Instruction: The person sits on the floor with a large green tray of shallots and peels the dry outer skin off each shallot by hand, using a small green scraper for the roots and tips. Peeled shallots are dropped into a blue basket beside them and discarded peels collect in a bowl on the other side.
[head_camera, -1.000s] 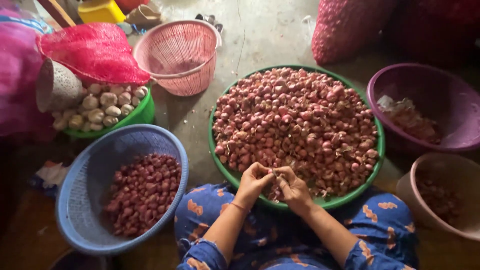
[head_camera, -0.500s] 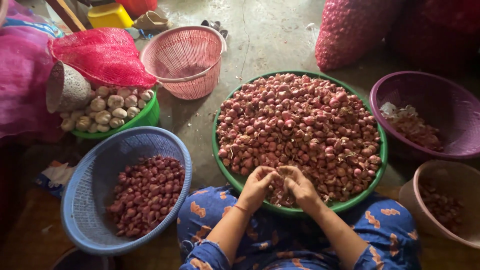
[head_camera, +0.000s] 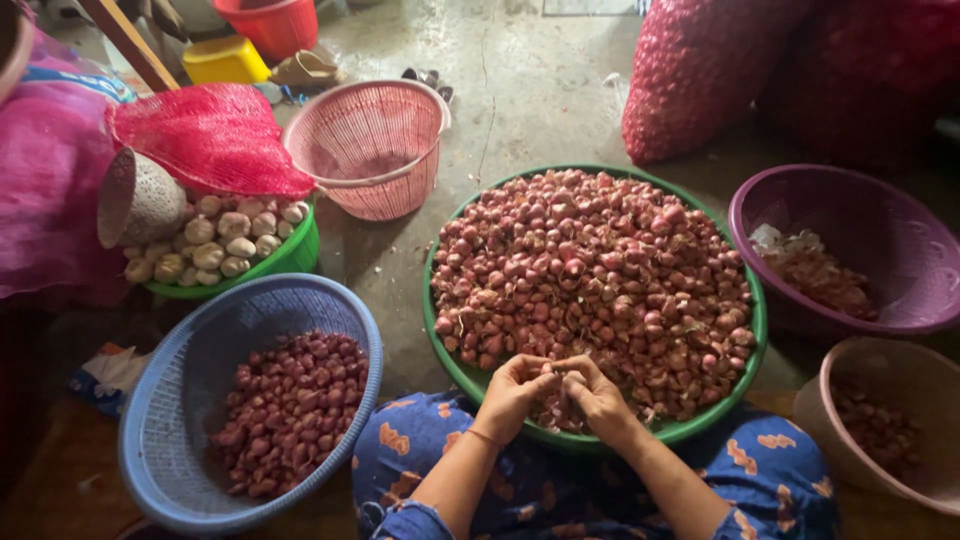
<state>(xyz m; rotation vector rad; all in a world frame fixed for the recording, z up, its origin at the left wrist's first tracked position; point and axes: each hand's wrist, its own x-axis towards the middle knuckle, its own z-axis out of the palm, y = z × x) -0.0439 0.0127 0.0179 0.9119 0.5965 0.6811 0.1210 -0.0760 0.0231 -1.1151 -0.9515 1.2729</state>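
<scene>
A wide green basin (head_camera: 452, 358) heaped with small red shallots (head_camera: 600, 270) lies in front of me on the concrete floor. My left hand (head_camera: 512, 392) and my right hand (head_camera: 596, 394) meet over its near rim, fingertips pinched together on one shallot (head_camera: 556, 374) that is mostly hidden between them. To my left a blue basket (head_camera: 160, 400) holds a smaller heap of darker, cleaner shallots (head_camera: 290, 410).
A purple bowl (head_camera: 880, 220) with papery peels and a pinkish-brown bowl (head_camera: 900, 380) stand at the right. A pink basket (head_camera: 370, 150), a green bowl of garlic (head_camera: 215, 245) under red mesh (head_camera: 205, 135), and red mesh sacks (head_camera: 700, 70) lie beyond.
Both hands stay pinched together over the basin's near rim, with only small finger movements. The view has shifted slightly.
</scene>
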